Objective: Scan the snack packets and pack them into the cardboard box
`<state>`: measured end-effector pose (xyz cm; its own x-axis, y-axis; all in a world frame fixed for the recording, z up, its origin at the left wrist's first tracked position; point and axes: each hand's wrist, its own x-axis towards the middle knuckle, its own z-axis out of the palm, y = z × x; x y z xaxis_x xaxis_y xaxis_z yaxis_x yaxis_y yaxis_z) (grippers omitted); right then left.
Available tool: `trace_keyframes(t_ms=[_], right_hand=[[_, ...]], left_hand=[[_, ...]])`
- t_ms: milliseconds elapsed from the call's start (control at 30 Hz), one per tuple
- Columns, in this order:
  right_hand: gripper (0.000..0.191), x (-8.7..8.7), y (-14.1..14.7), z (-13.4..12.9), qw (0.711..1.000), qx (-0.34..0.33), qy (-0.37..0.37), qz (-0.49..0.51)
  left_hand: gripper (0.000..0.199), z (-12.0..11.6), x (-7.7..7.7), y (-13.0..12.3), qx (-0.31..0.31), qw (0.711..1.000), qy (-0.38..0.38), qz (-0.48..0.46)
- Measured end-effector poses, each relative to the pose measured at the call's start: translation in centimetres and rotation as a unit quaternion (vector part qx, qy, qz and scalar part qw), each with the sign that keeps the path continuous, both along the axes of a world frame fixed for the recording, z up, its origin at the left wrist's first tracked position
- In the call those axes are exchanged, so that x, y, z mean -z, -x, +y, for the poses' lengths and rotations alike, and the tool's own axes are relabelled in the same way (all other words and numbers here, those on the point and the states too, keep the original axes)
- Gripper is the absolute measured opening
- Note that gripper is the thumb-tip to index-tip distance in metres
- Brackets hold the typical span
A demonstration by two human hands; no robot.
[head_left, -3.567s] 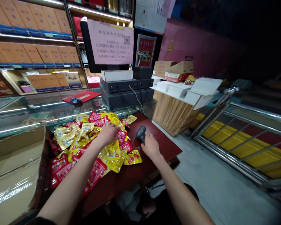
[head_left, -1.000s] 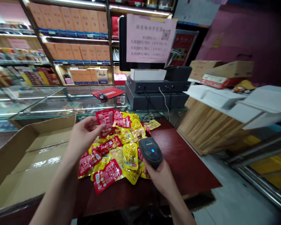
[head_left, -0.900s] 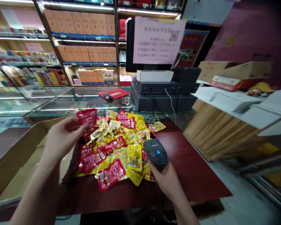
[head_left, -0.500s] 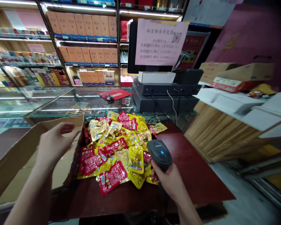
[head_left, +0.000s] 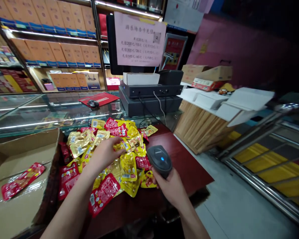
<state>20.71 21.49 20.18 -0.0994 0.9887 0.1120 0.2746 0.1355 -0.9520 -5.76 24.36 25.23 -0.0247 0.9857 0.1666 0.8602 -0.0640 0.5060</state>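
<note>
My left hand (head_left: 106,152) is over a heap of small snack packets, its thumb and fingers apart with nothing seen between them. Red, yellow and gold pouches make up the heap; a red packet (head_left: 105,194) lies at its near edge and a yellow packet (head_left: 129,167) just right of my left fingers. In my right hand (head_left: 170,186) is a dark handheld barcode scanner (head_left: 159,160) with a blue light on top, held at the heap's right side. An open cardboard box (head_left: 27,142) stands left of the heap, with one red snack packet (head_left: 22,181) inside.
The heap rests on a dark red tabletop (head_left: 189,169). Behind it are a glass counter (head_left: 47,106), a mouse (head_left: 93,103) on a red mat, and a cash drawer unit (head_left: 149,103) with cables. Metal railing (head_left: 264,166) stands to the right.
My left hand has moved from above the box rightward over the heap. A red packet now shows in the box. The view has turned right; my right hand still holds the scanner.
</note>
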Motion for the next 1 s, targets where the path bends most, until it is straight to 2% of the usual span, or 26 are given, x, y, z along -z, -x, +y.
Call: trace_keyframes(t_ms=[133,267,367,467,667,767,867,1000], right_hand=[[0.030,0.3,0.1,-0.5,1.000,0.006,0.011,-0.002],[0.029,0.2,0.3,-0.9,1.000,0.017,-0.003,-0.005],[0.028,0.0,0.3,-1.1,1.000,0.022,-0.008,-0.011],[0.029,0.0,0.4,-1.2,0.999,0.033,-0.010,-0.013],[0.027,0.5,0.7,-1.0,1.000,0.020,-0.003,-0.016],[0.026,0.4,0.9,-1.0,1.000,0.017,-0.005,-0.013],[0.023,-0.1,0.9,-1.1,1.000,0.008,0.000,0.000],[0.022,-1.0,1.0,-1.4,0.999,-0.016,0.026,0.031]], left_hand=[[0.057,0.9,-0.1,-1.8,0.171,0.980,0.081,0.061],[0.065,1.7,-0.4,-2.5,0.238,0.957,0.129,0.108],[0.064,2.1,-0.4,-2.9,0.278,0.939,0.147,0.140],[0.059,2.2,-0.2,-3.3,0.293,0.928,0.159,0.167],[0.046,2.5,-0.2,-3.2,0.245,0.931,0.181,0.200],[0.030,2.7,-0.3,-2.3,0.244,0.946,0.169,0.132],[0.010,3.1,-0.6,-1.1,0.249,0.958,0.146,0.001],[0.026,3.6,-1.1,-0.6,0.179,0.952,0.100,-0.229]])
